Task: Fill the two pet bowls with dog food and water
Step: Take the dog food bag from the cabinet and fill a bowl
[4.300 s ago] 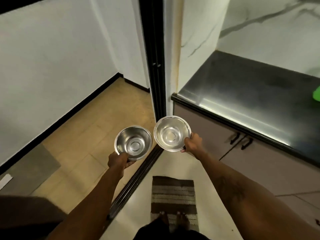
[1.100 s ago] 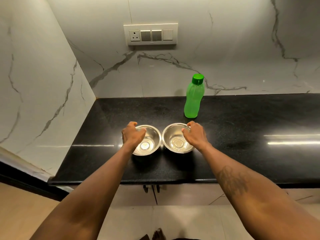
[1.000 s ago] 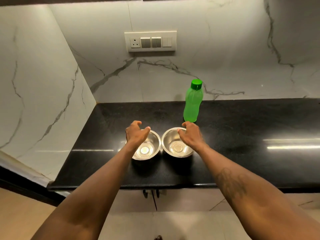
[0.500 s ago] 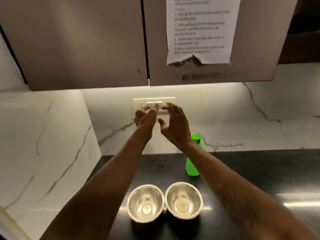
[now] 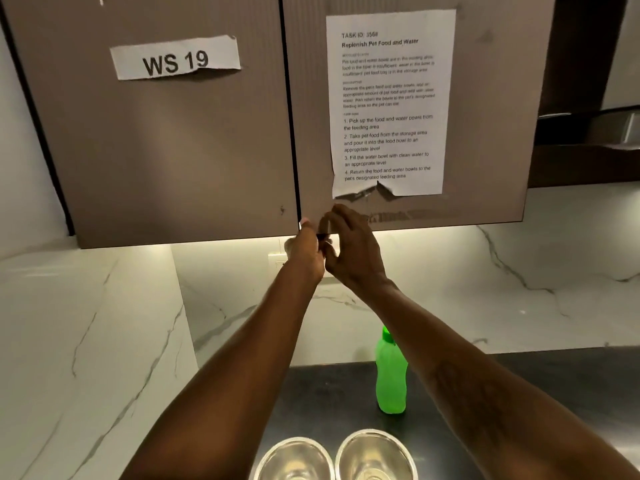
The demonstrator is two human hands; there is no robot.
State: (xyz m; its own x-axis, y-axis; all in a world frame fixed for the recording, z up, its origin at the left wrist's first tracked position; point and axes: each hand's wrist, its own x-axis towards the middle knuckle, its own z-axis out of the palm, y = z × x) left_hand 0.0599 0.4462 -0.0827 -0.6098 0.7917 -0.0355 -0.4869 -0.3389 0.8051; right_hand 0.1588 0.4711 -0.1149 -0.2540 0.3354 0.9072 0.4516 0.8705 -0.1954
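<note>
Both bowls parked empty on the table below the cupboard, bottle just behind; our left hand and right hand, grips half-curled, empty, reach its door seam, presumably for food.

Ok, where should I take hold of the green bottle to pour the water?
Grip the green bottle around its mid-body, coming from the front right with the right hand. It stands upright on the black counter behind the two steel bowls, its right side open, and the cap is too small for a pouring grip.
</note>
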